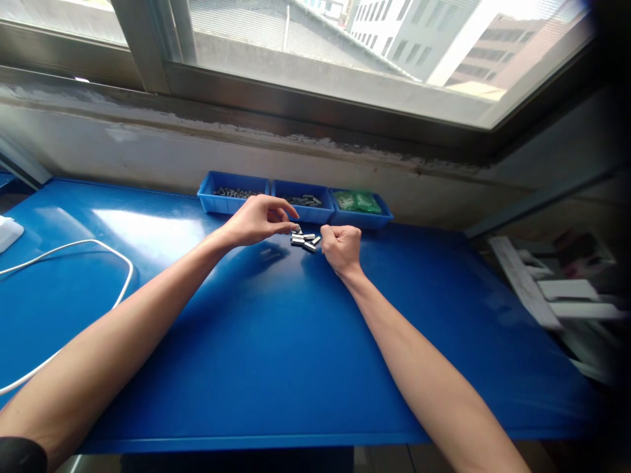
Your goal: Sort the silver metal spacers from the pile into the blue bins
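My left hand (263,219) hovers just left of a small pile of short shiny metal cylinders (309,246) on the blue table. Its thumb and fingers are apart, and the thumb tip is beside one of the metal pieces. On the other side of the pile, my right hand (342,248) is closed in a fist. Whatever it holds, if anything, is hidden by the fingers.
Behind the hands stand three blue bins: the left bin (210,200) and the middle bin (315,215) contain small metal parts, the right bin (365,220) a green plastic bag (362,201). A white cable (123,282) curves across the table (276,368) at left.
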### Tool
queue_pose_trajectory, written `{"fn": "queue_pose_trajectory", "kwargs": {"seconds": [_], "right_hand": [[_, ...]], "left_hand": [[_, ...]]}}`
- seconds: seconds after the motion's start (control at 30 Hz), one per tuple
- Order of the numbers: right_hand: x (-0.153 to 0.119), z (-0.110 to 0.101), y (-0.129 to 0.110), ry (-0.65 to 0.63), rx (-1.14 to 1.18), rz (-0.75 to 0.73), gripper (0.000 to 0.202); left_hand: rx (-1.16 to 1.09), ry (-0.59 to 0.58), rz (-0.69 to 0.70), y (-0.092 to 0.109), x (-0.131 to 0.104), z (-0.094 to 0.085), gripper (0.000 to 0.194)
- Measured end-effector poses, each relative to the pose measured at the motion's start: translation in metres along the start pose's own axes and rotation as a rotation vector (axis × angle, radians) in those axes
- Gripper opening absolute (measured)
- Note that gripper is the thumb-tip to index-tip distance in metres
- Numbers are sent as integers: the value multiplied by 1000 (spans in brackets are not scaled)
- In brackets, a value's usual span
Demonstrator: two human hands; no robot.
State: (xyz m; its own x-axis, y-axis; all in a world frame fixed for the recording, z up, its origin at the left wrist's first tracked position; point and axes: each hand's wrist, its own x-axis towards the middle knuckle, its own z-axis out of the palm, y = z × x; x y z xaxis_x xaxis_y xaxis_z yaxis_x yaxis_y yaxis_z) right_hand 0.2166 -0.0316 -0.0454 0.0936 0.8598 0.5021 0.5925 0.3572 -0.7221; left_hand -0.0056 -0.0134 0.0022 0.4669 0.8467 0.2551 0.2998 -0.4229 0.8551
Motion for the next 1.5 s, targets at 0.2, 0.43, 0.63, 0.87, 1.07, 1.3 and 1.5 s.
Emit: {"fn": "queue_pose_trajectory", "kwargs": {"seconds": [0.2, 0.43, 0.63, 0.87, 1.07, 1.3, 1.5], "right_hand": [[0, -1, -2, -3, -11, 58, 56], [-2, -5, -10, -43, 107, -141, 32], [-5, -3, -17, -170, 87, -266, 20], [-4, -1, -13, -183, 50, -326, 19], [-3, 0, -9, -189, 87, -306, 22], [-4, -1, -10, -212, 115, -313, 20], [13, 3, -9, 27, -6, -189, 34]], "left_hand": [[-106, -5, -108, 3, 1, -2, 50], [-225, -23, -196, 3, 1, -1, 55], [-219, -13, -183, 4, 0, 2, 52], [-243, -24, -167, 5, 1, 3, 51], [-208, -31, -201, 8, 0, 3, 51], [-212, -40, -157, 3, 2, 8, 47], [172, 107, -1, -13, 5, 15, 43]]}}
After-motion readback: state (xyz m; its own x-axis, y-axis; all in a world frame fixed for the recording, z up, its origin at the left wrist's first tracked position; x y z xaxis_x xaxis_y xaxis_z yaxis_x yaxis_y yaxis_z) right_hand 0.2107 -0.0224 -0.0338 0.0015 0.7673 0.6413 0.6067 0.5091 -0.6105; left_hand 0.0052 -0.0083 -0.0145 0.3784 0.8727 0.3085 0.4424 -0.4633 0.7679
